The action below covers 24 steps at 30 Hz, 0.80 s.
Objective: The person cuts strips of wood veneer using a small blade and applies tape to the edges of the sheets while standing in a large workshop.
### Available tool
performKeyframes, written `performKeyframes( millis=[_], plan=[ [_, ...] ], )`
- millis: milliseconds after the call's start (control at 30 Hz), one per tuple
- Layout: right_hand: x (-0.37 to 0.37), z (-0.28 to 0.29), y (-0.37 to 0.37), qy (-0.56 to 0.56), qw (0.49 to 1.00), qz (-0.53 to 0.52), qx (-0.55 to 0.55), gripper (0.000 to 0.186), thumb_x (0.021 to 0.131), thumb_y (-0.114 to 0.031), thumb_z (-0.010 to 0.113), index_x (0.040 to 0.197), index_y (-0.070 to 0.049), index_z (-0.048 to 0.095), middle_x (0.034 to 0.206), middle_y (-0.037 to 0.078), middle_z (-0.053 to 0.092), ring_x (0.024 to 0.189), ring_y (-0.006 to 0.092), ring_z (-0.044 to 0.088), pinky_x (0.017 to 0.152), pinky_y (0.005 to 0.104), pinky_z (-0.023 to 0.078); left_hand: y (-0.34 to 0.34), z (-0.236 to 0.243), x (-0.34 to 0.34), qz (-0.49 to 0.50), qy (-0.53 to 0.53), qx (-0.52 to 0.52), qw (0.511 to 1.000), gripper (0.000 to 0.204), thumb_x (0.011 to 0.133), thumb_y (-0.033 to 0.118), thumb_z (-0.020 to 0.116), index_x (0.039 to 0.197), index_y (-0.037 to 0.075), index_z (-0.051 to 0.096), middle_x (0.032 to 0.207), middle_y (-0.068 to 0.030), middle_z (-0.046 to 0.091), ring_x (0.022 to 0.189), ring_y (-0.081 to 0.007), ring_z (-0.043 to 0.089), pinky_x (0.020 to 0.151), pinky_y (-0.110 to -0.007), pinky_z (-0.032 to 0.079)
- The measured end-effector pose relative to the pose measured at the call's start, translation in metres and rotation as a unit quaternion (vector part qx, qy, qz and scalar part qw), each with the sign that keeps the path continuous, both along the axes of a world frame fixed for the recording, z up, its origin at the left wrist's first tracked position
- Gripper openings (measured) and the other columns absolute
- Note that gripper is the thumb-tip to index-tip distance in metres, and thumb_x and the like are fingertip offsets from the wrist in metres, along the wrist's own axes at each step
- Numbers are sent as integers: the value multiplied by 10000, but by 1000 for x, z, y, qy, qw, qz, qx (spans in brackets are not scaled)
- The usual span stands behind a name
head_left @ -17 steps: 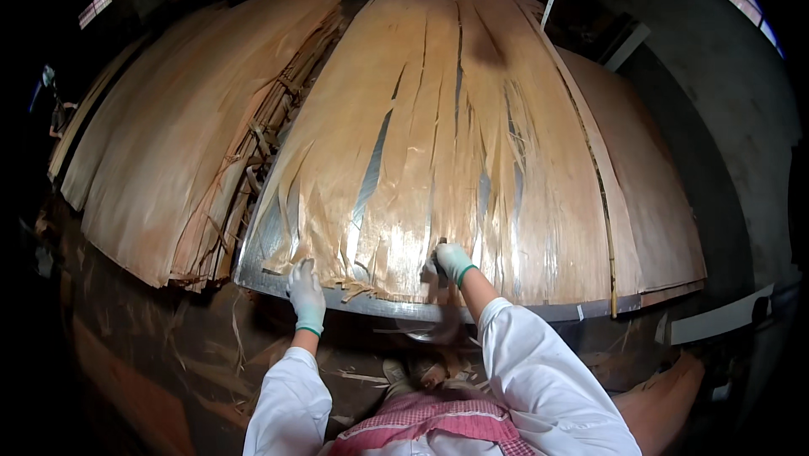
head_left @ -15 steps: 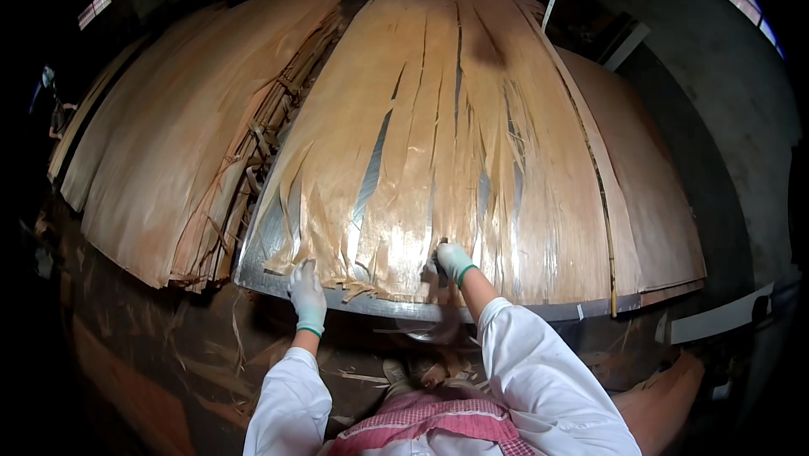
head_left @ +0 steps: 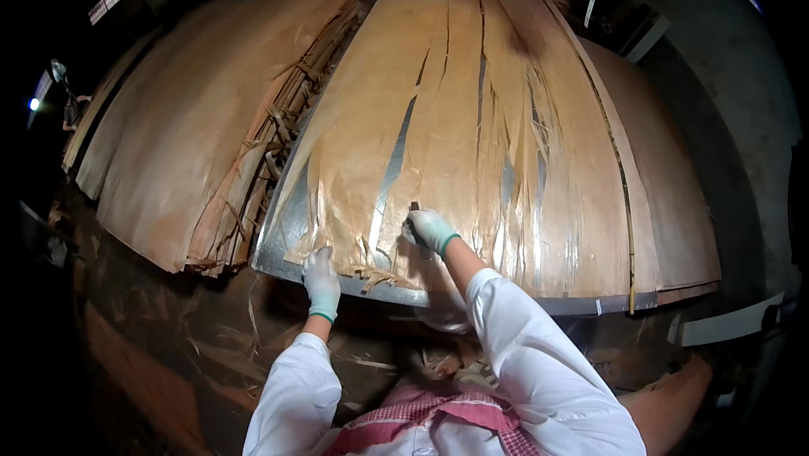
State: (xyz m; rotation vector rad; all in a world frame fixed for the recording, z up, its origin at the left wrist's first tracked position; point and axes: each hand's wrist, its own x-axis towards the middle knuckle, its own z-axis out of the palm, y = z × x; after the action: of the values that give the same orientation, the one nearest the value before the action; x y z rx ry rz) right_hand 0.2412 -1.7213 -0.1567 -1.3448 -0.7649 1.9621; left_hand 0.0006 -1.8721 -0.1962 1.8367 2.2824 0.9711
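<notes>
A wide, thin sheet of wood veneer, split by several long cracks and ragged along its near edge, lies on a grey metal-edged table. My right hand, in a white glove with a green cuff, is closed around a short dark tool above the left-middle part of the sheet. The tool's kind cannot be made out. At the near left edge, my gloved left hand has its fingers together on the torn veneer, apparently pinching it.
To the left stands a stack of veneer sheets with frayed edges sticking out. A thin dark strip runs lengthwise along the right side, with more veneer beyond it. Wood scraps litter the floor; a grey wall rises at right.
My right hand has moved left and farther from the near edge with the dark tool. My left hand stays at about the same spot on the edge. The whole view has shifted slightly.
</notes>
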Motion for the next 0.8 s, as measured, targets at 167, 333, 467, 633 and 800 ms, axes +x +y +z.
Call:
performKeyframes(
  millis=[167,333,467,633,800],
  plan=[
    [1,-2,9,-233,969,75,-6,271,861,-148,468,748,7,659,710,159,663,621,254,649,536,409,466,0,5,6,-36,-26,33,998,212,900,66,497,1072,67,621,1061,-149,598,1025,-356,542,905,-444,432],
    [12,-9,2,-361,919,131,92,280,862,-117,450,733,22,655,718,170,672,646,253,668,544,402,476,-5,4,5,-54,-24,18,998,213,892,58,504,1071,65,619,1061,-152,600,1022,-360,544,904,-449,433],
    [10,7,-25,-1,997,-39,-61,237,923,-159,448,814,-11,597,639,80,600,508,189,550,482,335,433,-3,2,5,-32,-38,-20,999,227,913,98,510,1111,62,617,1094,-164,603,1044,-373,541,917,-455,427],
    [59,28,-111,-164,980,-8,109,322,949,-335,562,949,-16,598,685,66,617,552,157,586,511,295,459,-16,23,3,-15,-23,-61,998,321,958,242,528,1210,56,598,1278,-219,543,1212,-414,467,1026,-485,371],
    [171,20,-219,-231,969,15,86,338,961,-288,569,880,32,639,743,33,629,683,128,564,661,301,481,-90,49,27,2,23,42,999,226,924,139,544,1090,13,630,1186,-172,600,1130,-338,519,984,-439,391]
  ],
)
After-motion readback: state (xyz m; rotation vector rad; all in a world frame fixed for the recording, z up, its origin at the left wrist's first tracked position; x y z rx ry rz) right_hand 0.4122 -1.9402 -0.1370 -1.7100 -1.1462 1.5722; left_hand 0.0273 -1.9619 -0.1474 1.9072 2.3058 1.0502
